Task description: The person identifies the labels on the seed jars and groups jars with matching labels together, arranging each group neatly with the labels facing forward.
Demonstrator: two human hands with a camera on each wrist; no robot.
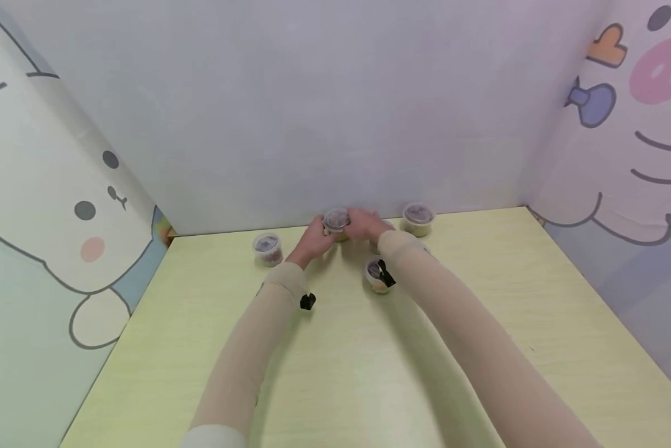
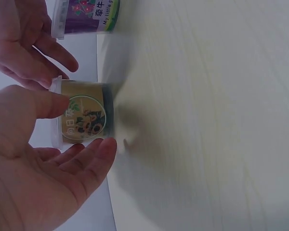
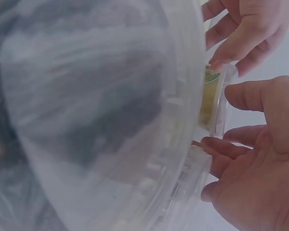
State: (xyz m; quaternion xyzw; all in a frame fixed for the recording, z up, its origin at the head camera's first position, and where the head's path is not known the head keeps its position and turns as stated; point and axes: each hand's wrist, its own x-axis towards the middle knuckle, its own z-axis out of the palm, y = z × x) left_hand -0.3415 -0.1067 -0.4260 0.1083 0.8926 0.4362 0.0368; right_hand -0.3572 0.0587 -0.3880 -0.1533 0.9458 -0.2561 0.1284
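“牵牛” and a cut-off “My little g” on the purple cup (image 2: 82, 21), “向日” with a third character unclear on the tan cup (image 2: 82, 113), near the counter's (image 1: 335, 373) far edge

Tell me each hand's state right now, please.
Left hand: holding the sunflower-label cup.
Right hand: thumb at that cup's lid; whether it grips cannot be told.

My left hand (image 1: 314, 239) and right hand (image 1: 364, 225) take up both sides of the gripped cup (image 1: 336, 219) at centre, with the pale wall (image 1: 335, 112) near behind. A half-hidden cup (image 1: 375, 247) and a nearer cup (image 1: 378, 284) crowd my right sleeve (image 1: 458, 317); the leftmost cup (image 1: 267, 249) limits me left of centre. I have room over the table (image 1: 536, 298) at lower right.
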